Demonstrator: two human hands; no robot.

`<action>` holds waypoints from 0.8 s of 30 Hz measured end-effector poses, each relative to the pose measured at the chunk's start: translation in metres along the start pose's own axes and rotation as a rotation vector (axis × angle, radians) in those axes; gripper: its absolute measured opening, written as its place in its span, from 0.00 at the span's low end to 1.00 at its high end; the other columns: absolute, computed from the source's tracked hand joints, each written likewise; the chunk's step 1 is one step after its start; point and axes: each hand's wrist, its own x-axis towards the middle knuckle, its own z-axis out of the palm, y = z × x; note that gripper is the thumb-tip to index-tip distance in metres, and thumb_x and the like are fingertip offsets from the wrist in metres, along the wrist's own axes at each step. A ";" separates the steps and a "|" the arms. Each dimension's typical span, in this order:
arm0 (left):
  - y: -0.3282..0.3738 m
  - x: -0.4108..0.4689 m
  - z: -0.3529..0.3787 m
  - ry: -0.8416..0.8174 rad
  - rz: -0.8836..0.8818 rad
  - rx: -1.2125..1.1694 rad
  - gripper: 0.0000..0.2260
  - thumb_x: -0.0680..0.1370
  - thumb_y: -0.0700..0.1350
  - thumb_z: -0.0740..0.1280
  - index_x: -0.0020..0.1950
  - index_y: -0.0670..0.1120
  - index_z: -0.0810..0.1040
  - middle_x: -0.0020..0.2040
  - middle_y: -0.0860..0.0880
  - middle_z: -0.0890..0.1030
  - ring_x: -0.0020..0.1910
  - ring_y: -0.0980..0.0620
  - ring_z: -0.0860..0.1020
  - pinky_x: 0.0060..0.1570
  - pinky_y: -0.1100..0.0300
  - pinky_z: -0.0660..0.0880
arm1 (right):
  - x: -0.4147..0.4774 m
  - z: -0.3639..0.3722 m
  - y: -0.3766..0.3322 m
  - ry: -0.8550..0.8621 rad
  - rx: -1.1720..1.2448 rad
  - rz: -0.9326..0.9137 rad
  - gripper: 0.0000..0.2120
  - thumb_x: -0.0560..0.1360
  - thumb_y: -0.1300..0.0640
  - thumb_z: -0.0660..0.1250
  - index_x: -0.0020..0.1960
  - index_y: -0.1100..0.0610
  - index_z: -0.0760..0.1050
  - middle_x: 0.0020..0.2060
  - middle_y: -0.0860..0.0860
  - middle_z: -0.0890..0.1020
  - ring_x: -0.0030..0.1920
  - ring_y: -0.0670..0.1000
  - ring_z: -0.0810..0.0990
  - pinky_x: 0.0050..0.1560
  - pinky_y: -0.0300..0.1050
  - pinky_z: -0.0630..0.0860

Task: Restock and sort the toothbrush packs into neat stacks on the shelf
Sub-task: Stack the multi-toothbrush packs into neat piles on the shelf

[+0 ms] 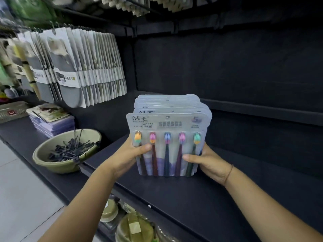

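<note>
Broadly, a black shelf (192,198) with a dark back panel fills most of the view. To the left a row of carded grey mat packs (83,67) hangs from hooks. A bundle of toothbrush packs (167,123) stands upright near the middle of the shelf board, its lower edge down at the surface; the front pack shows five brushes with coloured heads. Left of it, on the shelf's edge, sits an olive green bowl (57,166) filled with black clips (70,149), and behind that lies a stack of purple packets (54,124). The left hand (129,152) clasps the bundle's left side, thumb curled over the front pack. The right hand (209,163) clasps the right side likewise, thumb pressed on the front. A thin bracelet (229,173) circles the right wrist.
</note>
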 end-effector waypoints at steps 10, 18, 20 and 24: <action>-0.035 0.004 0.003 0.025 -0.123 0.042 0.52 0.59 0.64 0.80 0.75 0.46 0.63 0.67 0.50 0.78 0.67 0.51 0.75 0.63 0.55 0.72 | 0.009 0.015 0.010 0.119 0.095 -0.018 0.45 0.64 0.47 0.78 0.75 0.46 0.61 0.68 0.46 0.75 0.68 0.46 0.74 0.71 0.52 0.68; -0.024 0.002 0.011 0.294 -0.140 0.049 0.41 0.57 0.70 0.77 0.63 0.48 0.77 0.55 0.51 0.84 0.57 0.51 0.82 0.51 0.59 0.78 | 0.015 0.037 0.006 0.315 0.102 0.087 0.43 0.62 0.40 0.76 0.71 0.53 0.63 0.58 0.47 0.80 0.57 0.45 0.81 0.63 0.46 0.76; -0.003 0.005 0.001 0.317 -0.301 0.020 0.39 0.55 0.70 0.77 0.56 0.45 0.82 0.50 0.45 0.86 0.50 0.45 0.84 0.51 0.51 0.79 | 0.020 0.051 0.000 0.330 0.093 0.189 0.44 0.60 0.34 0.72 0.68 0.53 0.64 0.58 0.46 0.79 0.55 0.45 0.80 0.58 0.41 0.76; 0.028 0.012 -0.035 0.295 -0.627 0.128 0.25 0.68 0.63 0.71 0.47 0.41 0.83 0.43 0.41 0.86 0.42 0.44 0.84 0.47 0.52 0.78 | 0.028 0.082 0.010 0.217 0.162 0.337 0.37 0.65 0.31 0.68 0.67 0.51 0.71 0.57 0.43 0.81 0.55 0.42 0.79 0.50 0.31 0.74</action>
